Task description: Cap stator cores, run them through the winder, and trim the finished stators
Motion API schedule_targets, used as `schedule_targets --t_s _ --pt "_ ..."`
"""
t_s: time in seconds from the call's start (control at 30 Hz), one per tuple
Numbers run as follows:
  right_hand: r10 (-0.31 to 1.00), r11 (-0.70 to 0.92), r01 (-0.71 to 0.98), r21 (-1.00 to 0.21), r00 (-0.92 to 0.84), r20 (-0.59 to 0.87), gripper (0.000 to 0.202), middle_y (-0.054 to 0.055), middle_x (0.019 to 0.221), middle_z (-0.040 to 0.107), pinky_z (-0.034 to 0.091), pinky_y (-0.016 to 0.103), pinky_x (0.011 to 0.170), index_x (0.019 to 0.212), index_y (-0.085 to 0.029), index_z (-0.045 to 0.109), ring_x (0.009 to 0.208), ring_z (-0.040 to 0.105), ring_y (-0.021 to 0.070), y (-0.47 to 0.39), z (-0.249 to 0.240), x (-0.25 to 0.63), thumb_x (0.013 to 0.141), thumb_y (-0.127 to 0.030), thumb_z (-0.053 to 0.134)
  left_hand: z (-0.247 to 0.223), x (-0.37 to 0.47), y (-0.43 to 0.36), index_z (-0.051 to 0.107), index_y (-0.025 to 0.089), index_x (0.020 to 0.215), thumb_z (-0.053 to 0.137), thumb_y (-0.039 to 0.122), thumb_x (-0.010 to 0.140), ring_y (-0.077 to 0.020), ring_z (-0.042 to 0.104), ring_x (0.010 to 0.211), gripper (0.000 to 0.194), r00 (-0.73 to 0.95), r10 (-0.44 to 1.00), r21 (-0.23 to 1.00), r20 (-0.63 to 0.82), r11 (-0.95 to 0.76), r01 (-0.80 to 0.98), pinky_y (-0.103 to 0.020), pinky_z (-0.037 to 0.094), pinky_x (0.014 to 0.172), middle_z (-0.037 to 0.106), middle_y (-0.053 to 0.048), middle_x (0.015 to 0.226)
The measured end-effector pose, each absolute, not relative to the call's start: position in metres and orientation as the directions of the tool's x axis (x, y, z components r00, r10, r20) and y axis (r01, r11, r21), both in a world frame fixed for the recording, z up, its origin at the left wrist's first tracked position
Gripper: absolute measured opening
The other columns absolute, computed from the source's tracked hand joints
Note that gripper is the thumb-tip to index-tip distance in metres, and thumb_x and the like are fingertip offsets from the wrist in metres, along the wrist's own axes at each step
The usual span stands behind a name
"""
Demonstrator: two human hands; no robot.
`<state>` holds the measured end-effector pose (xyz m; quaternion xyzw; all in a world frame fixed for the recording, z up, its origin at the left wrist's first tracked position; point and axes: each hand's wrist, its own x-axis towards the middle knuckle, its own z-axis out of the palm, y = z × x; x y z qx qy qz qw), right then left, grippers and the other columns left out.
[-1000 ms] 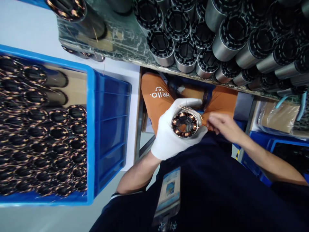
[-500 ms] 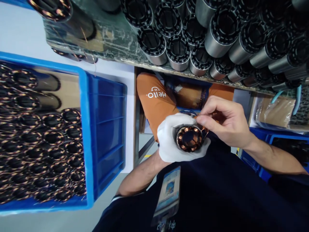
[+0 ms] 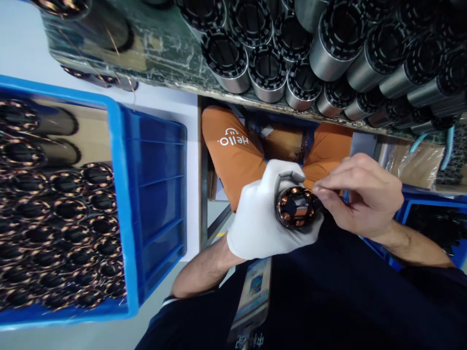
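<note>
- As the wound stator (image 3: 296, 208) looks metal-bodied, it should feel heavy, stiff, perhaps slick; I'd grip its outer wall, sparing the delicate copper coils (image 3: 299, 213).
- My gloved left hand (image 3: 255, 218) curls around it, palm towards its nine o'clock.
- My bare right hand (image 3: 368, 199) pinches shut near its two o'clock rim; whether on wire, I can't tell.

White glove (image 3: 255, 218), white-lettered orange trousers (image 3: 228, 165), blue crate (image 3: 122, 194), copper-coloured windings (image 3: 299, 223)
</note>
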<state>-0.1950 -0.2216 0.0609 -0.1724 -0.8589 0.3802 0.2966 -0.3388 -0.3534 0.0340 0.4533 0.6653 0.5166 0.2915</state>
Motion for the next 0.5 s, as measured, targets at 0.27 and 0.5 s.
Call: schedule_targets --t_s 0.27,0.5 --pt "0.713 0.044 0.175 -0.984 -0.696 -0.092 0.029 -0.005 0.077 0.065 0.054 0.027 0.052 0.089 -0.027 0.071 0.057 0.058 0.0123 -0.210 0.041 -0.188 0.110 -0.046 0.081 0.002 -0.336 -0.358 0.067 0.027 0.113 0.088 0.022 0.070 -0.0222 0.079 0.078 0.049 -0.507 0.814 0.951 0.283 -0.172 0.256 -0.037 0.065 0.071 0.079 -0.001 0.095" --pt "0.198 0.847 -0.039 -0.530 -0.903 0.383 0.007 0.000 0.117 0.090 0.064 0.034 0.073 0.110 -0.029 0.081 0.081 0.079 0.0167 -0.186 0.066 -0.180 0.106 -0.024 0.085 0.026 -0.358 -0.355 0.063 0.025 0.101 0.078 0.015 0.070 -0.0209 0.070 0.085 0.036 -0.361 0.907 0.949 0.219 -0.111 0.295 -0.035 0.059 0.077 0.071 -0.002 0.096"
